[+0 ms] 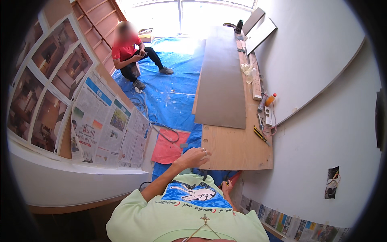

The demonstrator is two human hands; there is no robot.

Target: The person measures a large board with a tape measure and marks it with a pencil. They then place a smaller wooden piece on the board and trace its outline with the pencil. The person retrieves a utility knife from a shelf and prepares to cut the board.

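My left hand is raised just off the near left corner of a plywood worktable. Its fingers are loosely bent and somewhat apart, a ring shows on one, and nothing is seen in them. Lower down, close to my body below the table's near edge, my right hand has curled fingers around something small and dark that I cannot make out. A red piece of material shows just beyond it. On the worktable lies a long grey-brown panel. Yellow-and-black pliers rest near the table's right edge.
A white power strip, an orange-capped bottle and a wooden strip line the table's right side by the wall. Blue tarp covers the floor, with a cable and a red sheet. A seated person is far left.
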